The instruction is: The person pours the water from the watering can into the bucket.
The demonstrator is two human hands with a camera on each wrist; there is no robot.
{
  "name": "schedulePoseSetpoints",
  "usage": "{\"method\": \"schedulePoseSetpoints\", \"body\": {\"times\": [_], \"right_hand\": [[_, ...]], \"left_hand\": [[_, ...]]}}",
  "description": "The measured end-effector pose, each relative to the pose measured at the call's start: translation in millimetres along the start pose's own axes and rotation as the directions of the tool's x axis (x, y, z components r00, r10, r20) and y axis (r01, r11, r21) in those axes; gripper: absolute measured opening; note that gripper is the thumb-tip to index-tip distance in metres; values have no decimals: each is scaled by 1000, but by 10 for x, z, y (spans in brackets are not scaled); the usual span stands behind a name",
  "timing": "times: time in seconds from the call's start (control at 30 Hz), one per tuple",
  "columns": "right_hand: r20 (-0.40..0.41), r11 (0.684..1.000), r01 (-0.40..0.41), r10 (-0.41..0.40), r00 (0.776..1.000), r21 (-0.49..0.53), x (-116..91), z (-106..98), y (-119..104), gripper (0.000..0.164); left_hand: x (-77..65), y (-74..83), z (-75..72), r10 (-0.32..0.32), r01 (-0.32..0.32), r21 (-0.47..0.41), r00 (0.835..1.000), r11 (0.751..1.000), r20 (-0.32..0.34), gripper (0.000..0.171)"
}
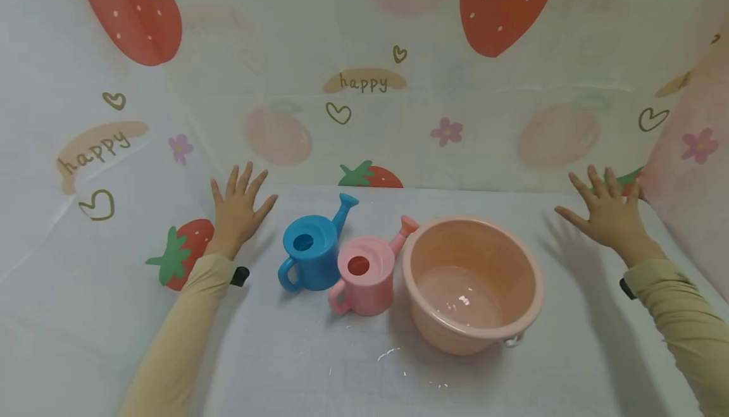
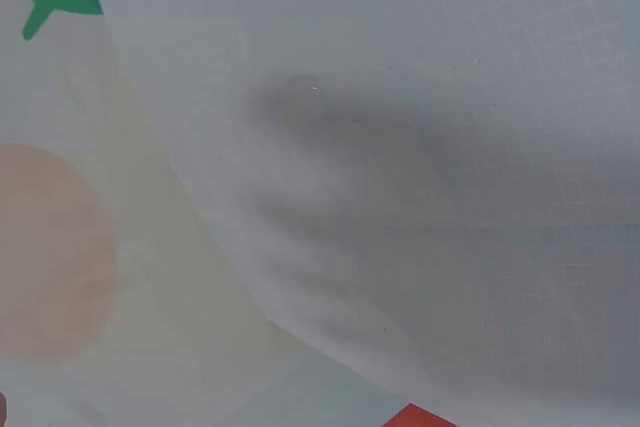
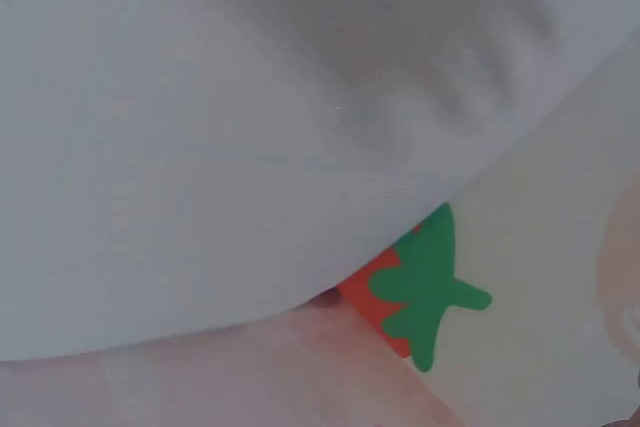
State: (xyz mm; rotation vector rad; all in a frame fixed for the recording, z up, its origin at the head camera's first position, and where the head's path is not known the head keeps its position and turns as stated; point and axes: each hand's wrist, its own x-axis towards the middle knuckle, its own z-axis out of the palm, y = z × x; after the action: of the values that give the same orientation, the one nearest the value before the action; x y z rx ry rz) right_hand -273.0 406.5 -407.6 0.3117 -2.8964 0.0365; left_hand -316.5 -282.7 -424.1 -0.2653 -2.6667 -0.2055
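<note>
My left hand (image 1: 238, 213) is spread with straight fingers at the left side of the table, holding nothing. Over at the right side, my right hand (image 1: 614, 217) is spread the same way, its shadow falling on the white cloth. Nearest the left hand stands a blue watering can (image 1: 319, 255), upright, its spout toward the back. Beside it is a pink watering can (image 1: 367, 281), whose spout tip overlaps the rim of a pink bucket (image 1: 475, 335). The wrist views show cloth and hand shadows, with barely any of the hands.
A white cloth (image 1: 273, 360) covers the table, with small shiny spots in front of the bucket. Behind it rises a printed backdrop (image 1: 490, 88) with strawberries, hearts and flowers; more printed sheeting stands at the left and right. A white handle end (image 1: 514, 341) hangs at the bucket's front right.
</note>
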Motion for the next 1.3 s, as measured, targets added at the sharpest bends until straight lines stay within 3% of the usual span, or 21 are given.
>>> {"method": "schedulePoseSetpoints", "body": {"times": [0.4,0.77,1.0,1.3], "right_hand": [[-80,986,23,-10,997,164,-65,-166,-57,73],[-170,954,20,32,985,298,-155,-280,-158,68],[-213,914,43,48,976,403,-208,-279,-286,66],[-161,854,-5,104,982,520,-279,-315,-524,63]], "left_hand": [[-140,110,-122,-36,16,-131,987,991,-156,52],[-284,252,-218,-60,-20,-262,954,965,-294,48],[-400,396,-309,-78,-44,-323,933,945,-353,42],[-522,513,-390,-99,-63,-375,913,925,-396,39]]}}
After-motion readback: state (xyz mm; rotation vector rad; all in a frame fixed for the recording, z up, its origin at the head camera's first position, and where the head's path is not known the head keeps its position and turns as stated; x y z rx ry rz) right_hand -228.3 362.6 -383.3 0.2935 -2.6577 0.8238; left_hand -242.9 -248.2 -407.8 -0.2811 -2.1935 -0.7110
